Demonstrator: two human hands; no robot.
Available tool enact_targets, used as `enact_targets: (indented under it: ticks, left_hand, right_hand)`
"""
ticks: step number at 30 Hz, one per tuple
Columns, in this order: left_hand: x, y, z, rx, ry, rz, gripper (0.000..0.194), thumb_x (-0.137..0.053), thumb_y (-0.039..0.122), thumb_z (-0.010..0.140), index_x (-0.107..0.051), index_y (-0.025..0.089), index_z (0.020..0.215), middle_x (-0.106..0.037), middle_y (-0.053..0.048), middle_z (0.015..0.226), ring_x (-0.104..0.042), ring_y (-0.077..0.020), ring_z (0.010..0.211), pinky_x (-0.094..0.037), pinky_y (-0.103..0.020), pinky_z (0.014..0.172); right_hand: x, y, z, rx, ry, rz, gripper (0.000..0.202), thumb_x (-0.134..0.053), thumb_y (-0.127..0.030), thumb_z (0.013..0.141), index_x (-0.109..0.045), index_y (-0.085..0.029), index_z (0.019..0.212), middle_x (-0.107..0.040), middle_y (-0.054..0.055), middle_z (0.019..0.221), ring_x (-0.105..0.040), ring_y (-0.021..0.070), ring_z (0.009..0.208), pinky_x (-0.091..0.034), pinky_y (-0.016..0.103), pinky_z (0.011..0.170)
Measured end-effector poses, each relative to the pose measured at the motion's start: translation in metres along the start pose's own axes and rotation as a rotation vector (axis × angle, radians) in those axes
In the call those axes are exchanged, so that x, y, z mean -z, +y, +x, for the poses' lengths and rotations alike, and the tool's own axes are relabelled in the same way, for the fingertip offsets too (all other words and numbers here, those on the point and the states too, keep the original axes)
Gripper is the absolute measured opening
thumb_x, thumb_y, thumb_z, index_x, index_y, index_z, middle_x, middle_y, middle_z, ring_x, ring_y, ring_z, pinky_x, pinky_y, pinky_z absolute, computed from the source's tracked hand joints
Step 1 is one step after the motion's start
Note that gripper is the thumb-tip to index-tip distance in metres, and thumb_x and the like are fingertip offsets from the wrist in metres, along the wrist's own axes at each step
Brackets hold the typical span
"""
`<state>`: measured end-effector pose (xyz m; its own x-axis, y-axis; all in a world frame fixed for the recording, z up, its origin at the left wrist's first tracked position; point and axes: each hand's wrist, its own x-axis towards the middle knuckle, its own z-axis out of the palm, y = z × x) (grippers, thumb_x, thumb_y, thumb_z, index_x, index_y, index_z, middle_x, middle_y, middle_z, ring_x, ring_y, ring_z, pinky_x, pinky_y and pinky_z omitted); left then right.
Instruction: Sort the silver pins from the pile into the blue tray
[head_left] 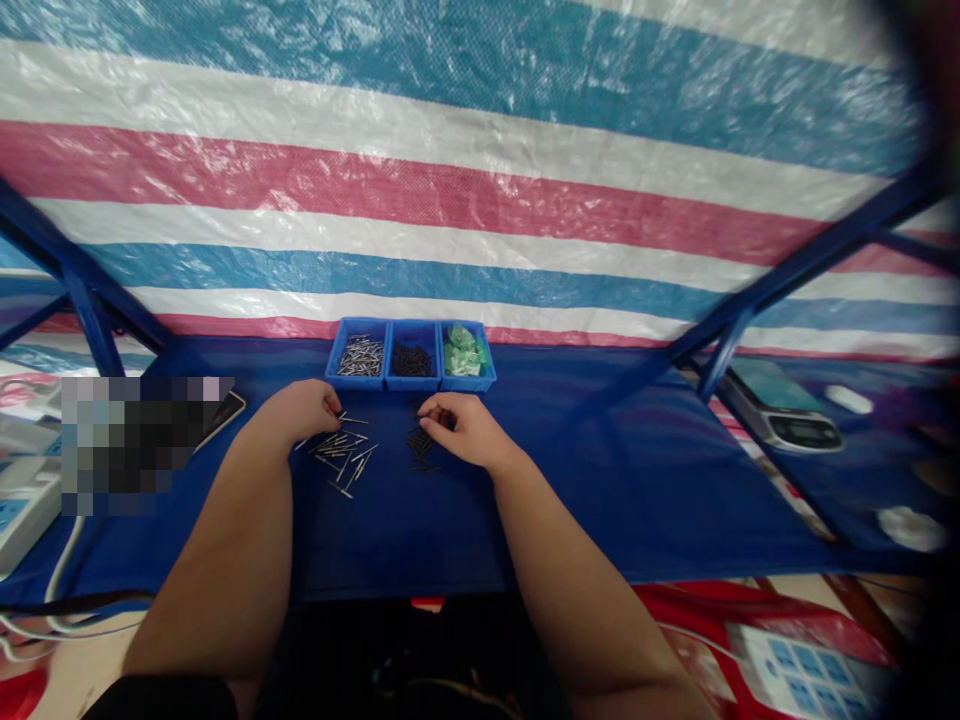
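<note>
Loose silver metal pins (343, 458) lie spread on the blue table, and my left hand (313, 407) is at their upper left edge, fingers curled together near one pin. Just right of them is a small pile of black pieces (421, 445). My right hand (459, 425) rests over that pile's right side, thumb and fingers drawn together; whatever they pinch is too small to name. Beyond the hands stand three joined blue bins: one with silver pins (361, 356), one with black pieces (412, 361), one with green plastic packaging (464, 352).
A striped plastic sheet (450, 200) hangs behind the table (600, 480). Blue metal struts (795, 262) rise at both sides. A digital scale (796, 418) stands at the right, power strips (810, 672) at lower right and far left. A dark device (219, 420) lies left.
</note>
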<state>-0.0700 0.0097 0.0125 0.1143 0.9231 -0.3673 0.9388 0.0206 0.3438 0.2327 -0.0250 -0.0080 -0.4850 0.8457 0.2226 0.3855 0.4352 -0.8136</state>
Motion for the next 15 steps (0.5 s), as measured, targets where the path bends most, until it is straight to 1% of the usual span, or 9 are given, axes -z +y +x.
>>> enact_targets:
  ticks: [3, 5, 6, 8, 10, 11, 12, 13, 15]
  left_hand:
    - [0.004, 0.002, -0.005, -0.014, 0.039, 0.035, 0.022, -0.067, 0.025, 0.062, -0.074, 0.023, 0.082, -0.078, -0.003, 0.085, -0.072, -0.0234, 0.082, -0.051, -0.028, 0.067]
    - [0.009, 0.007, -0.012, -0.075, 0.104, 0.022, 0.019, -0.067, 0.027, 0.064, -0.074, 0.023, 0.081, -0.077, -0.002, 0.082, -0.071, -0.0223, 0.079, -0.052, -0.028, 0.068]
    - [0.012, 0.010, -0.016, -0.120, 0.162, -0.002, 0.018, -0.066, 0.028, 0.067, -0.074, 0.023, 0.082, -0.076, -0.002, 0.081, -0.070, -0.0215, 0.078, -0.052, -0.028, 0.070]
    - [0.016, 0.018, -0.023, -0.207, 0.351, -0.098, 0.022, -0.064, 0.033, 0.074, -0.073, 0.022, 0.090, -0.076, -0.001, 0.085, -0.069, -0.0198, 0.077, -0.052, -0.029, 0.074]
    - [0.017, 0.027, -0.025, -0.206, 0.583, -0.201, 0.027, -0.061, 0.038, 0.082, -0.072, 0.021, 0.099, -0.077, -0.002, 0.092, -0.068, -0.0182, 0.077, -0.053, -0.029, 0.077]
    - [0.016, 0.030, -0.024, -0.180, 0.671, -0.232, 0.029, -0.060, 0.041, 0.084, -0.072, 0.021, 0.102, -0.077, -0.002, 0.096, -0.068, -0.0178, 0.078, -0.053, -0.029, 0.080]
    - [0.015, 0.033, -0.022, -0.148, 0.730, -0.254, 0.030, -0.060, 0.043, 0.085, -0.071, 0.021, 0.103, -0.077, -0.003, 0.099, -0.068, -0.0176, 0.078, -0.053, -0.030, 0.082]
    - [0.012, 0.034, -0.018, -0.118, 0.757, -0.268, 0.031, -0.061, 0.043, 0.086, -0.071, 0.021, 0.104, -0.077, -0.003, 0.102, -0.069, -0.0175, 0.079, -0.053, -0.030, 0.083]
    - [0.007, 0.034, -0.011, -0.088, 0.760, -0.281, 0.032, -0.062, 0.043, 0.086, -0.072, 0.021, 0.106, -0.077, -0.003, 0.104, -0.070, -0.0174, 0.077, -0.053, -0.030, 0.084]
  right_hand:
    - [0.000, 0.001, 0.000, 0.004, 0.010, -0.003, 0.011, -0.066, -0.024, 0.088, -0.070, -0.017, 0.096, -0.069, 0.003, 0.079, -0.062, 0.0141, 0.068, -0.047, 0.025, 0.065]
    - [0.000, 0.001, 0.000, 0.005, 0.013, -0.003, 0.011, -0.066, -0.023, 0.088, -0.070, -0.017, 0.096, -0.069, 0.003, 0.078, -0.061, 0.0141, 0.068, -0.047, 0.025, 0.065]
    - [0.000, 0.001, 0.000, 0.006, 0.012, -0.004, 0.011, -0.066, -0.023, 0.088, -0.070, -0.017, 0.097, -0.069, 0.002, 0.078, -0.061, 0.0140, 0.068, -0.047, 0.025, 0.065]
    - [0.000, 0.001, 0.000, 0.008, 0.010, -0.007, 0.011, -0.066, -0.023, 0.088, -0.070, -0.017, 0.097, -0.068, 0.002, 0.077, -0.061, 0.0138, 0.067, -0.046, 0.025, 0.064]
    - [0.000, 0.000, 0.000, 0.013, 0.005, -0.010, 0.011, -0.065, -0.022, 0.088, -0.070, -0.017, 0.096, -0.067, 0.002, 0.076, -0.060, 0.0133, 0.065, -0.046, 0.025, 0.063]
    - [0.000, -0.001, 0.000, 0.016, 0.002, -0.009, 0.011, -0.065, -0.022, 0.088, -0.070, -0.017, 0.096, -0.067, 0.001, 0.076, -0.060, 0.0130, 0.065, -0.046, 0.025, 0.063]
    - [-0.001, -0.002, 0.000, 0.020, -0.003, -0.007, 0.010, -0.066, -0.021, 0.088, -0.070, -0.017, 0.096, -0.067, 0.001, 0.076, -0.060, 0.0128, 0.064, -0.045, 0.025, 0.063]
    - [-0.001, -0.002, 0.001, 0.025, -0.007, -0.004, 0.010, -0.066, -0.021, 0.087, -0.070, -0.017, 0.095, -0.067, 0.001, 0.076, -0.059, 0.0125, 0.064, -0.045, 0.024, 0.062]
    - [-0.003, -0.003, 0.001, 0.031, -0.013, -0.001, 0.010, -0.066, -0.021, 0.087, -0.070, -0.017, 0.095, -0.066, 0.001, 0.076, -0.059, 0.0121, 0.063, -0.045, 0.024, 0.062]
